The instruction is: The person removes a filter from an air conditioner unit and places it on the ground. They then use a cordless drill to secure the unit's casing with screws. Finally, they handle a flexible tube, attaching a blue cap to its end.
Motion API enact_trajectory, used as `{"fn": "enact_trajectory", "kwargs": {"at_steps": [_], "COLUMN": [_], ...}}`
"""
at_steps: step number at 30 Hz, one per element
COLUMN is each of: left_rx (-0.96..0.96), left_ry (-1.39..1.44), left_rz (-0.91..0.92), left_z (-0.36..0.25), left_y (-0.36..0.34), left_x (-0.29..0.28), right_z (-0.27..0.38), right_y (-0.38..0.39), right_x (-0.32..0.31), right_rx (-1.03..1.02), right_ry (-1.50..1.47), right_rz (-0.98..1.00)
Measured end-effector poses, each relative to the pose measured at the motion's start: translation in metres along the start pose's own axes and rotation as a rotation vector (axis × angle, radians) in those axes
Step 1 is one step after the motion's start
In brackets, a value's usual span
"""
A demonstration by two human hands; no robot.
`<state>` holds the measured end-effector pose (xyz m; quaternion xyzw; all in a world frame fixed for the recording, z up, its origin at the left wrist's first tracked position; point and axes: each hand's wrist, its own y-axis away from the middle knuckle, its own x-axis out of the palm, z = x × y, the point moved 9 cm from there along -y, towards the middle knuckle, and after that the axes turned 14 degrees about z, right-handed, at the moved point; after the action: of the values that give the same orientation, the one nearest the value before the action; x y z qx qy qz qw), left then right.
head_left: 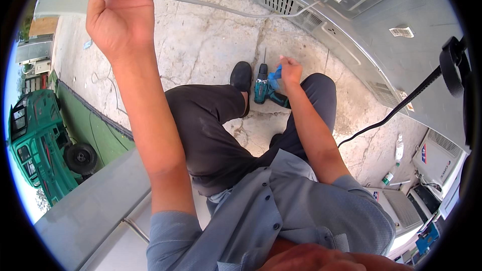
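My left hand (pixel 123 20) is raised at the upper left, its fingers closed on a grey cable (pixel 211 6). From there the cable sags to the right and meets the metal back panel (pixel 361 35) of a large appliance near its vents. Over my right knee, my right hand (pixel 290 72) pinches a small crumpled blue piece (pixel 276 73) whose kind I cannot make out. Just beside it, a teal and black cordless drill (pixel 262 85) with a long bit lies on the concrete floor next to my dark shoe (pixel 241 75).
A black strap or cord (pixel 396 109) crosses at the right. Plastic bottles (pixel 399 148) and white boxy units (pixel 439 160) are at the lower right. On the left stand a grey metal cabinet (pixel 95 211) and a green toy-like vehicle (pixel 37 135). Loose wires lie on the floor.
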<state>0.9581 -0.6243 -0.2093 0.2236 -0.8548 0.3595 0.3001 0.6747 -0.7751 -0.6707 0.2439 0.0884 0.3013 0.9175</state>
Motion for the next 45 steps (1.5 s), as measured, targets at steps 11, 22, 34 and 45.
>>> {"fn": "enact_trajectory", "kwargs": {"at_steps": [11, 22, 34, 45], "left_rx": [0.075, 0.147, 0.058, -0.079], "left_ry": [-0.036, -0.397, -0.317, -0.276], "left_rz": [0.066, 0.03, 0.095, -0.02], "left_z": [-0.035, -0.045, 0.006, 0.068], "left_y": [0.02, 0.038, 0.024, 0.003], "left_x": [0.014, 0.043, 0.042, 0.027], "right_z": [0.051, 0.041, -0.06, -0.067], "right_y": [0.008, 0.044, 0.069, 0.07], "right_x": [0.146, 0.121, 0.068, 0.051], "right_rx": [0.017, -0.062, 0.202, 0.044], "right_ry": [-0.306, 0.914, 1.295, 1.441], "right_rz": [0.322, 0.156, 0.475, 0.419]}}
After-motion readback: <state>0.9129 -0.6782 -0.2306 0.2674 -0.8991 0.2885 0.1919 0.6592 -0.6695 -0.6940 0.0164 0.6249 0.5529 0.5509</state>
